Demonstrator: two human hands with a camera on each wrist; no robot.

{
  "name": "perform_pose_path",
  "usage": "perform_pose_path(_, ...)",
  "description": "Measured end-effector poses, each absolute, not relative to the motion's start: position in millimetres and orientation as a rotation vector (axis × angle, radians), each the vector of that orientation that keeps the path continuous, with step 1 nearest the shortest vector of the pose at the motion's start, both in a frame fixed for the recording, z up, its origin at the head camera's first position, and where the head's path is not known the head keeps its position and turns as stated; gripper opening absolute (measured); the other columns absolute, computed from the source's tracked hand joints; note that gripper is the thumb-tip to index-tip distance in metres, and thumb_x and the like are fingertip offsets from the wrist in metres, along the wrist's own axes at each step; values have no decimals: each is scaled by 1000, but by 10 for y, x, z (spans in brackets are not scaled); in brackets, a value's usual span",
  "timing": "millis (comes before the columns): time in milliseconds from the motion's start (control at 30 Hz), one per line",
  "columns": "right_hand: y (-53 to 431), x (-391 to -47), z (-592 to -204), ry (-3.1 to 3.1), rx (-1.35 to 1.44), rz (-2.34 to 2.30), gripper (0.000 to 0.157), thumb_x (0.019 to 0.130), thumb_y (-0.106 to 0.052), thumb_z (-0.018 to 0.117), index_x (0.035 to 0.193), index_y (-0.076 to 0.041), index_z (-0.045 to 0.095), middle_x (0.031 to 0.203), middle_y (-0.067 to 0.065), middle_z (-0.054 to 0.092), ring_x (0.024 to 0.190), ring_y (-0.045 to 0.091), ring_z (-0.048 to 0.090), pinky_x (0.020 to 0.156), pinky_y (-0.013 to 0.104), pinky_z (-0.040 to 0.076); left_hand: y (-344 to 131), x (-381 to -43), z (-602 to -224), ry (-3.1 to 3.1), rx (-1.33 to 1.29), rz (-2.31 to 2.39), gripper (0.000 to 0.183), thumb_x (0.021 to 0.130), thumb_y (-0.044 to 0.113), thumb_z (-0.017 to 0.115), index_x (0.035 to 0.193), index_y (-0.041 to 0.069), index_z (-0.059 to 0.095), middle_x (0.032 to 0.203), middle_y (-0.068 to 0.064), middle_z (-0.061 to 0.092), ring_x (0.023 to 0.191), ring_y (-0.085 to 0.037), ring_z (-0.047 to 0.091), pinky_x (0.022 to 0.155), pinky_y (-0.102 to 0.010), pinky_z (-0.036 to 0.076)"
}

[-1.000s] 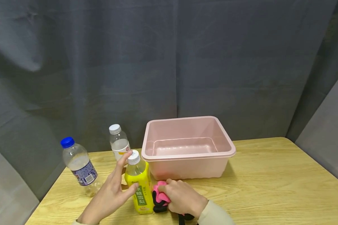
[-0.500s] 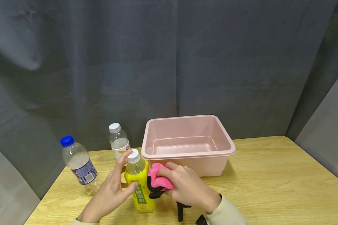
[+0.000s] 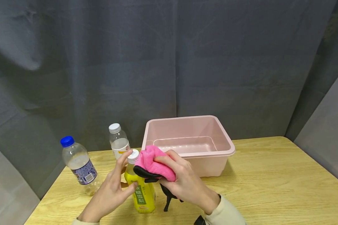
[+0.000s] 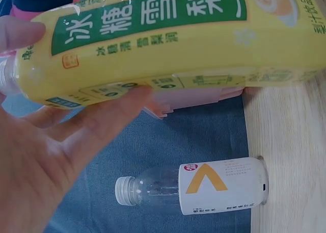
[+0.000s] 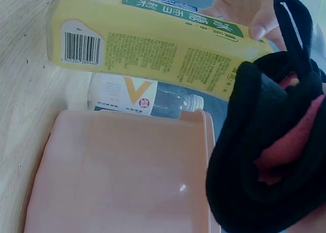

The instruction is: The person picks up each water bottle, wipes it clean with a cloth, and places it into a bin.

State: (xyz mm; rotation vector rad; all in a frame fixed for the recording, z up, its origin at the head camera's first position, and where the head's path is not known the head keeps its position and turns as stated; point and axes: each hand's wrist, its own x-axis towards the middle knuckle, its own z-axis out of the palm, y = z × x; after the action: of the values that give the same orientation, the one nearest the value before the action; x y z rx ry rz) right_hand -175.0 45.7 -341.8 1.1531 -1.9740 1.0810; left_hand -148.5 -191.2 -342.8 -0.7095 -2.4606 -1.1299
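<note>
My left hand [image 3: 108, 193] grips an upright yellow-labelled drink bottle [image 3: 143, 197] with a white cap, thumb in front and fingers round its far side. In the left wrist view the thumb and fingers lie against the label of the yellow bottle [image 4: 163, 44]. My right hand [image 3: 187, 184] holds a bunched pink cloth [image 3: 155, 164] with black edging, up against the bottle's shoulder just below the cap. A black part hangs beneath the cloth. In the right wrist view the black edging [image 5: 234, 161] and a loop cover most of the right hand.
A pink plastic bin [image 3: 211, 164] stands behind the right hand. A clear bottle with a white cap [image 3: 120, 143] is behind the left hand, and a blue-capped bottle [image 3: 83, 170] stands further left. A dark curtain [image 3: 242, 78] hangs behind the wooden table [image 3: 276, 181].
My right hand has lifted the pink cloth from the table beside the bottle's base up to its shoulder, moving slightly left. The left hand has kept its grip on the bottle.
</note>
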Motion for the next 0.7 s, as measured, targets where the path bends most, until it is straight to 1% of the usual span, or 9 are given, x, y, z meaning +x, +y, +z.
perform_pose_path(133,478,-1742,-3425,-2054,1152,1034,44,73,5,83,111,-11,67,99,0,58,80,12,58,71,25,53,-1914,-1488,-3431,-2462,-711,-1138,95,79,-7,71,155,27,25,132,-22,58,108,-42,64,69,-29,60)
perform_pose_path(233,501,-1729,-3429,-2164,1165,980,37,78,0,83,107,-15,66,95,-3,56,77,10,55,69,23,50,-1917,-1489,-3432,-2444,-731,-1141,94,79,-8,72,154,26,26,131,-22,58,108,-43,64,68,-29,60)
perform_pose_path(300,511,-1725,-3442,-2264,1177,936,35,79,-4,84,106,-16,67,93,-4,56,78,10,55,69,25,51,-1921,-1491,-3430,-2438,-737,-1139,94,79,-7,73,154,26,26,132,-23,57,108,-43,63,67,-29,60)
perform_pose_path(400,504,-1731,-3501,-2440,1185,870,33,79,-8,86,106,-15,68,91,-4,56,78,11,55,70,26,51,-1923,-1491,-3427,-2440,-739,-1135,94,79,-6,73,154,26,26,135,-25,55,109,-45,63,66,-29,60)
perform_pose_path(533,460,-1771,-3649,-2671,1160,760,37,75,-9,87,107,-13,69,87,-5,55,77,11,53,69,25,50,-1929,-1488,-3433,-2444,-741,-1147,96,78,-7,74,155,24,24,140,-28,51,111,-48,61,67,-30,60)
perform_pose_path(600,441,-1790,-3734,-2760,1152,693,38,74,-8,87,107,-15,70,86,-5,56,77,11,53,69,25,50,-1932,-1490,-3438,-2442,-745,-1145,96,78,-7,75,155,21,24,143,-28,49,112,-48,61,67,-30,60)
perform_pose_path(700,427,-1808,-3841,-2832,1168,563,37,70,-5,85,102,-18,69,86,-5,56,76,10,52,68,26,49,-1933,-1493,-3445,-2442,-750,-1128,98,77,-6,75,156,19,23,145,-27,47,112,-48,61,68,-27,59)
